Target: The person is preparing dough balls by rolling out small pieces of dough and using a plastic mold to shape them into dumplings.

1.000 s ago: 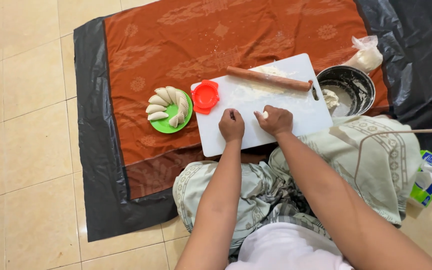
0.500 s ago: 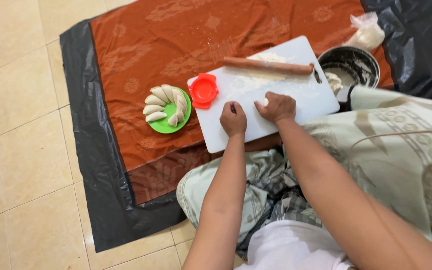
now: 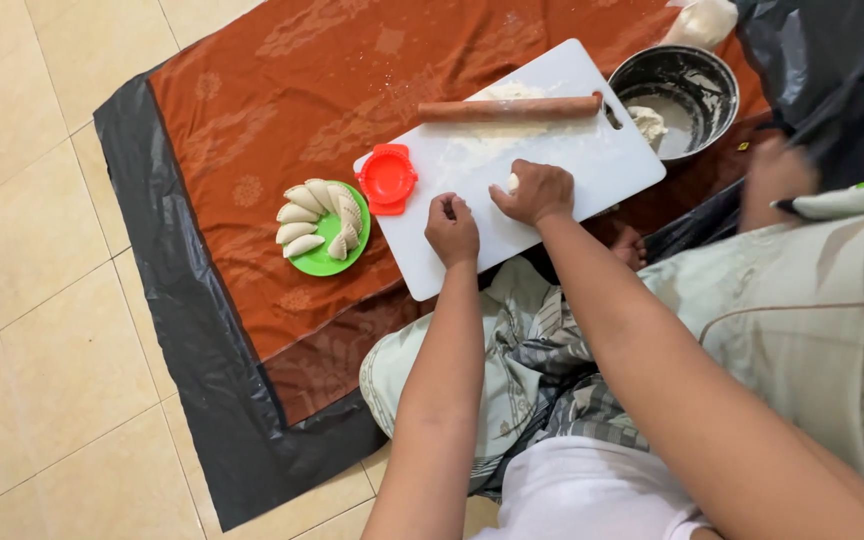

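My right hand (image 3: 535, 190) rests on the white cutting board (image 3: 592, 160), curled around a small white piece of dough (image 3: 513, 183). My left hand (image 3: 451, 228) sits beside it on the board's near edge, fingers curled in with nothing visible inside. A wooden rolling pin (image 3: 508, 108) lies across the floured far part of the board. At the board's left edge sits a red round dumpling press (image 3: 386, 179). Left of that, a green plate (image 3: 324, 258) holds several folded dumplings (image 3: 310, 218).
A dark metal bowl (image 3: 680, 86) with dough and flour stands right of the board, a plastic bag (image 3: 700, 20) behind it. An orange patterned cloth (image 3: 282, 110) lies over black plastic sheeting (image 3: 182, 330) on a tiled floor. Another person's hand (image 3: 777, 172) and patterned garment are at the right.
The camera view has shifted and moved closer. Both hands have stayed on the board's near edge with the dough piece under the right hand.
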